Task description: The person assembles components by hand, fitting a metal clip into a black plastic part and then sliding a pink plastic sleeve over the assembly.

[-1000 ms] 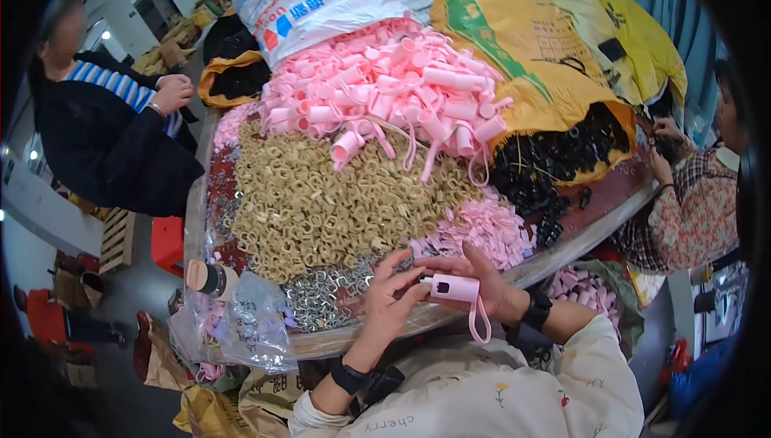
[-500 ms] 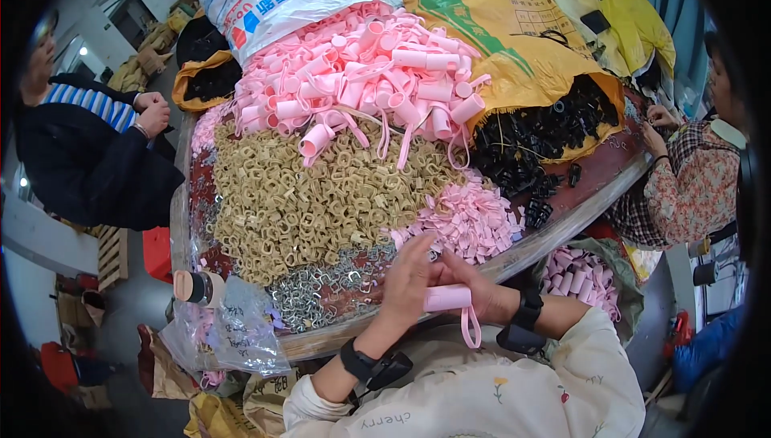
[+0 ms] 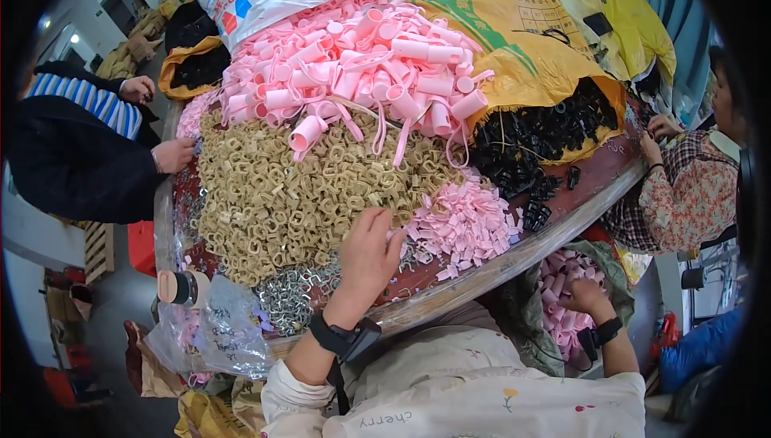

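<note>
My left hand is over the near edge of a heap of small beige ring-shaped parts, its fingers curled together. A small pale bit shows at the fingertips, too small to name. Right of that hand lies a pile of small flat pink pieces. My right hand reaches down into the mouth of a dark green sack at the right. Pink tubes fill this sack, and my right fingers are partly hidden among them.
Pink tubes with straps are heaped at the table's far side. Black plastic parts spill from a yellow sack. Silver metal bits, a clear bag and a lidded cup lie near left. A co-worker stands on each side.
My hands have parted. The left moved up and left to the beige parts; the right went into the sack, and the strapped pink tube is out of the hands. The left co-worker's hand reached the table.
</note>
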A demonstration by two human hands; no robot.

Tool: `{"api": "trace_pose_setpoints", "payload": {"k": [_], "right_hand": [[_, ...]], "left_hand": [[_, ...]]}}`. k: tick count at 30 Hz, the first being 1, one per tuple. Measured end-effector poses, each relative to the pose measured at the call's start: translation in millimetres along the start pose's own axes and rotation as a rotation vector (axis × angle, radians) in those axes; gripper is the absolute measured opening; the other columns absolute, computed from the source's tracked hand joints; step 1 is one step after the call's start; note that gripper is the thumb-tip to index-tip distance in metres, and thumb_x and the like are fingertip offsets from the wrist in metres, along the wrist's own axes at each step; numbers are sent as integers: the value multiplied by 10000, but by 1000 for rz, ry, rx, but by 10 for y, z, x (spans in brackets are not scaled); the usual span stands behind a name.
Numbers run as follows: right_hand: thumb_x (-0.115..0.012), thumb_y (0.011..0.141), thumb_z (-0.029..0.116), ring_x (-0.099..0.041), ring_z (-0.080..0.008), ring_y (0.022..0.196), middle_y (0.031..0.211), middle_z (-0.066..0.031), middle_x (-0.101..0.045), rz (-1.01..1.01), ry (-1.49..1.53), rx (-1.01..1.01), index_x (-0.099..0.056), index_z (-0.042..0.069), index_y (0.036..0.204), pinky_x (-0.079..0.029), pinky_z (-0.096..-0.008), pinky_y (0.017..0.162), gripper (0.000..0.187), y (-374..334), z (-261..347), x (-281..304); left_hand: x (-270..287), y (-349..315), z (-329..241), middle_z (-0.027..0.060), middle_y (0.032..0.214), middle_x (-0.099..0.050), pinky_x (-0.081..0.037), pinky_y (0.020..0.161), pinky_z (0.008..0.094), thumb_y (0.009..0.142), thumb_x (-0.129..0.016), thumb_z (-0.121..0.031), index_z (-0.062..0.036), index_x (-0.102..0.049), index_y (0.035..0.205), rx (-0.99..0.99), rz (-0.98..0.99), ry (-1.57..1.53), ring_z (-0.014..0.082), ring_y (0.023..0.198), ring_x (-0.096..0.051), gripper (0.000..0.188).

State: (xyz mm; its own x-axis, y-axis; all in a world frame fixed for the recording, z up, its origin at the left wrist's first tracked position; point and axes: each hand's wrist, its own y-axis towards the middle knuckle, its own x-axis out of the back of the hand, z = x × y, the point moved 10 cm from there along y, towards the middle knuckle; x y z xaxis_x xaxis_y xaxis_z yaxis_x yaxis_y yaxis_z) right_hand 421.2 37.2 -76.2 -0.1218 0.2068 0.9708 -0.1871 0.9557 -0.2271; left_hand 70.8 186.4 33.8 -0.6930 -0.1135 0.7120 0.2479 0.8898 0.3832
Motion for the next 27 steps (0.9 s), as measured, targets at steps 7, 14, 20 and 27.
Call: {"api": "trace_pose_setpoints", "payload": {"k": [7, 14, 20, 27], "right_hand": [[-526, 615, 60, -510, -317, 694, 831, -138, -505, -356, 451, -46, -513, 31, 819, -409, -368, 564, 206, 723, 248, 1070], [-536, 674, 76, -508, -296, 713, 876, -118, -477, -443, 509, 187, -474, 66, 1014, -426, -340, 591, 345, 1044, 190, 1307], [-512, 668, 122, -558, -294, 701, 744, -110, -549, -361, 232, -8, -519, 75, 734, -452, -389, 539, 82, 1810, 266, 1046], [-502, 673, 102, -538, -336, 606, 626, -183, -517, -684, 1262, 63, -531, 37, 707, -414, -377, 525, 79, 1619, 1021, 1261]], "left_hand": [[-456, 8, -171, 137, 865, -551, -451, 607, 312, 704, -596, -111, -1, -549, 909, -65, 187, -130, 285, 710, -554, 238], [-844, 86, -449, 128, 833, -566, -451, 566, 275, 719, -587, -105, 5, -559, 893, -130, 301, -292, 226, 647, -569, 207], [-1067, 50, -468, 85, 860, -565, -445, 585, 239, 756, -566, -101, 20, -548, 909, 109, 479, -470, 148, 686, -564, 197], [-1189, -179, -53, 51, 930, -543, -426, 576, 190, 809, -504, -110, -22, -389, 1148, 552, 334, -1009, 86, 733, -518, 368]]}}
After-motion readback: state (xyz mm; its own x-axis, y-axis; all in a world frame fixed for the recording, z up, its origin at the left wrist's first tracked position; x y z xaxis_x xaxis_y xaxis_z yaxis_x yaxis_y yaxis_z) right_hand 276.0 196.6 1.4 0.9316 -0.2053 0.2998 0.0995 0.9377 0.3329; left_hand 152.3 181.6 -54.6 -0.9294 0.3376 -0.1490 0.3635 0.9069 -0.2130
